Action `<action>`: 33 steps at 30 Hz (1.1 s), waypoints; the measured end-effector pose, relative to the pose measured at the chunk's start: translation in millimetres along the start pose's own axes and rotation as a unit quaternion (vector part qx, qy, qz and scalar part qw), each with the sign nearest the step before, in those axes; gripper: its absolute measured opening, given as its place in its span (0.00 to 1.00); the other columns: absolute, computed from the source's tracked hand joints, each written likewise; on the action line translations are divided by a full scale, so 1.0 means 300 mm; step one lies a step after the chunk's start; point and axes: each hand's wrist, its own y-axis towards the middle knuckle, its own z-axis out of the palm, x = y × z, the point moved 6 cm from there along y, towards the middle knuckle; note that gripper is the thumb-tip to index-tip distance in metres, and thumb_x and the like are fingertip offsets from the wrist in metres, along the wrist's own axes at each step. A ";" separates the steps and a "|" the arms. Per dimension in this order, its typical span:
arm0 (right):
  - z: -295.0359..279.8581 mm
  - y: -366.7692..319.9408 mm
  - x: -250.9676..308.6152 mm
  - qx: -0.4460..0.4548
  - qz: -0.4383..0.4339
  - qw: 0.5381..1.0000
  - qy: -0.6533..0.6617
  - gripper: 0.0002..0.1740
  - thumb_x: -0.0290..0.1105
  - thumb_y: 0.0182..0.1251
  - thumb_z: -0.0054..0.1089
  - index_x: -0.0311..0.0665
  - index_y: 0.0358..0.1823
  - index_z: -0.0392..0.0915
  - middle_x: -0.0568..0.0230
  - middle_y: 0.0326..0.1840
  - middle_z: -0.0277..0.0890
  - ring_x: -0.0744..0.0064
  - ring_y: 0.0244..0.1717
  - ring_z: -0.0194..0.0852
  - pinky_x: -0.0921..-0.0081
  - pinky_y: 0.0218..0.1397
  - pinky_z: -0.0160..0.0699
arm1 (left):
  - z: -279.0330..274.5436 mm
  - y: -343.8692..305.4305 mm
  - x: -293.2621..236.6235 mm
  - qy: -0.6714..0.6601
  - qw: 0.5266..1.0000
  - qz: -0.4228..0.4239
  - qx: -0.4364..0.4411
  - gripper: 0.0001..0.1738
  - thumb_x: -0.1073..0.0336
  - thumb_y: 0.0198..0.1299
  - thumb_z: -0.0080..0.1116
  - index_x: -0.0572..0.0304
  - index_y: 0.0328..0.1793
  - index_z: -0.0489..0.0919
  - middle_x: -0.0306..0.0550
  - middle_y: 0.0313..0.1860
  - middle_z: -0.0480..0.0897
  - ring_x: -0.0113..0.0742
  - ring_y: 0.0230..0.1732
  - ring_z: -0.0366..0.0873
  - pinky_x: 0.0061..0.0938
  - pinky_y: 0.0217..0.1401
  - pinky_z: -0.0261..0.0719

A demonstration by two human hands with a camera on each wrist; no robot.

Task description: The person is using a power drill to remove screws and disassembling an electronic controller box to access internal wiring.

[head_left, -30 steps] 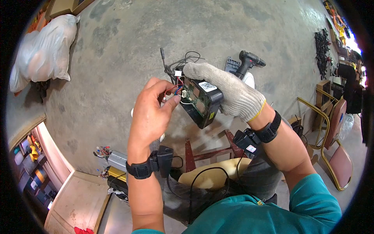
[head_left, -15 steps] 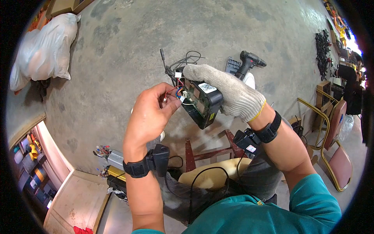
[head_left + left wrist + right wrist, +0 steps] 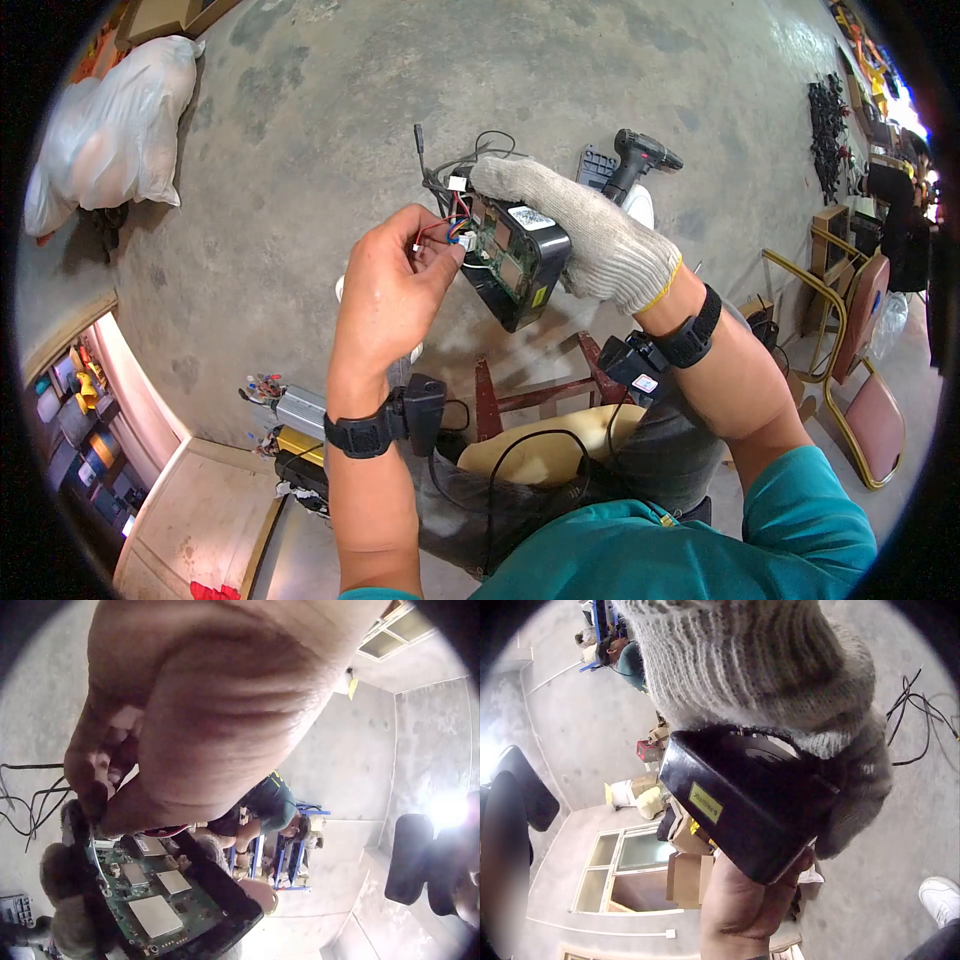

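In the head view, my right hand (image 3: 610,240), in a knitted glove, grips an open black electronics housing (image 3: 548,262) from its far side. Inside it lies a green circuit board (image 3: 169,896) with square metal shields, seen close up in the left wrist view. My bare left hand (image 3: 385,290) pinches a white wire plug (image 3: 466,241) with coloured wires between thumb and fingers, right at a socket on the board's near edge. A second small plug (image 3: 417,247) hangs on red wire beside those fingers. Another white plug (image 3: 457,184) stands at the housing's top corner.
A black cable (image 3: 432,180) trails behind the housing. On the concrete floor lie a cordless drill (image 3: 640,160) and a grey bit case (image 3: 597,165). A red-legged stool (image 3: 485,400) stands below the hands, folding chairs (image 3: 870,420) at right, and a white sack (image 3: 120,130) at far left.
My left hand drew back slightly toward the lower left, then returned to the board with the white plug. The loose red-wire plug swung a little. My gloved hand and the housing barely moved.
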 end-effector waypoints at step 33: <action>-0.022 -0.012 0.048 0.034 -0.230 0.893 -0.384 0.46 0.07 0.52 0.61 0.42 0.77 0.68 0.58 0.67 0.79 0.64 0.64 0.79 0.70 0.69 0.79 | 0.001 -0.001 0.026 0.010 0.999 -0.012 -0.049 0.08 0.73 0.62 0.69 0.67 0.35 0.79 0.36 0.20 0.73 0.22 0.25 0.65 0.25 0.28 0.65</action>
